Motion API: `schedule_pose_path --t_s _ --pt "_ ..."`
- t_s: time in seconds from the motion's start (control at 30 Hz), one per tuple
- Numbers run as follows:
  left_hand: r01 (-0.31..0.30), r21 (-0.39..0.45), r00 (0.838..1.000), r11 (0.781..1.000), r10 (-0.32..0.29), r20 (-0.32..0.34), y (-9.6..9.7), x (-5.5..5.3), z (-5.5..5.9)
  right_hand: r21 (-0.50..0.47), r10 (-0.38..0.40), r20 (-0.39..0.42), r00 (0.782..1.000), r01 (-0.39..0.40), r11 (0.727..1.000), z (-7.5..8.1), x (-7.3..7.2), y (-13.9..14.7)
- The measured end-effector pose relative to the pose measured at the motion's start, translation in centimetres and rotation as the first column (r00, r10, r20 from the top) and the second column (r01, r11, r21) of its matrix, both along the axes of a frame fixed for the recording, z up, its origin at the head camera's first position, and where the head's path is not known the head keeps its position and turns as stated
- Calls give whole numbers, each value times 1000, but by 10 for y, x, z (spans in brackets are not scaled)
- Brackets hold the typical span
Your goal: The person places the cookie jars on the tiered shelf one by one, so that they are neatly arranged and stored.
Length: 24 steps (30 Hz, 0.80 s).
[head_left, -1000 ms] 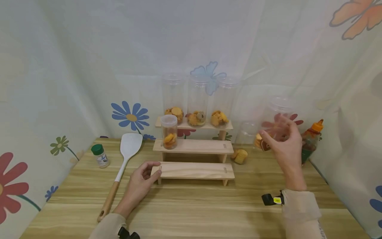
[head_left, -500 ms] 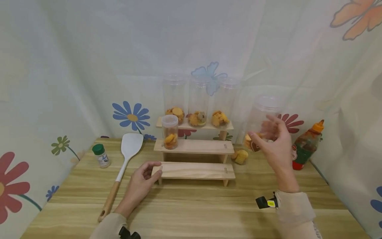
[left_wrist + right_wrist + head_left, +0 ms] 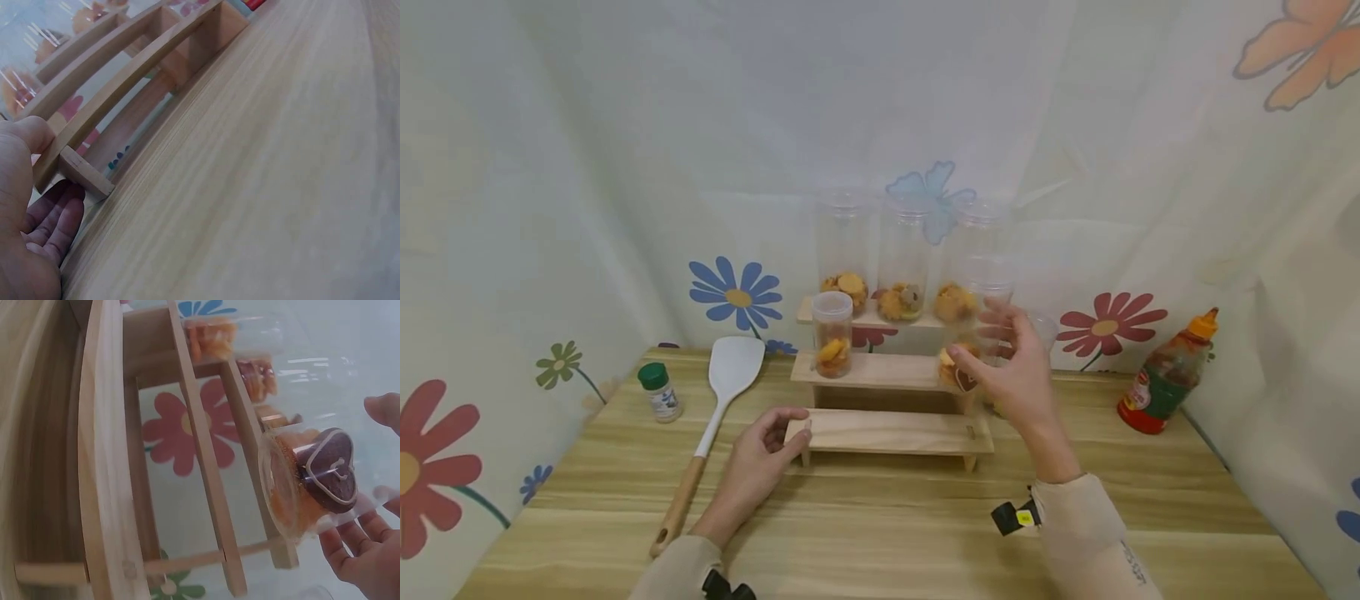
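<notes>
My right hand [image 3: 1024, 379] grips a tall clear jar [image 3: 294, 487] with a few cookies at its bottom, one of them dark and heart-shaped. In the head view, this jar overlaps the right end of the middle shelf [image 3: 891, 369] of a three-step wooden rack. My left hand [image 3: 758, 460] holds the left end of the lowest shelf [image 3: 887, 432]; the left wrist view has the thumb above the board and the other fingers curled by its leg. A short cookie jar [image 3: 832, 333] stands at the middle shelf's left end.
Three tall cookie jars [image 3: 904, 258] line the top shelf. Behind my right hand, another clear jar [image 3: 1043, 327] is mostly hidden. A sauce bottle [image 3: 1168, 375] stands at right; a spatula [image 3: 715, 417] and green-capped shaker [image 3: 659, 393] are at left.
My right hand has carried the cookie jar leftward, from beside the sauce bottle to the middle shelf's right end. My left hand stays on the lowest shelf.
</notes>
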<state>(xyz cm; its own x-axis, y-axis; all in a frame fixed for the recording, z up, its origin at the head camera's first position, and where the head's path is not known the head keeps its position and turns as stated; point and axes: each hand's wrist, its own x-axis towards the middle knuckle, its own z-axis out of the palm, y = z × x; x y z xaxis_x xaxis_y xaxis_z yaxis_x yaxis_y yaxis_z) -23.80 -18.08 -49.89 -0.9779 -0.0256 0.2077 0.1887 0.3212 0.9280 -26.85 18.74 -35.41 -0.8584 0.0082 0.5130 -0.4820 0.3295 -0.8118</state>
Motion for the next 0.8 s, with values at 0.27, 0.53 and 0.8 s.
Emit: schedule_pose_path --t_s 0.27,0.53,0.8 --pt "-7 -10 1000 1000 7 3 1 -1 -1 36 42 70 997 -45 998 0 -14 -40" --pt "7 7 1000 1000 -7 -9 1 0 -1 37 39 35 999 -40 999 -7 -23 -69" --pt "8 17 1000 1000 -8 -20 1 1 0 -18 -9 51 999 10 1000 -13 -26 -83"
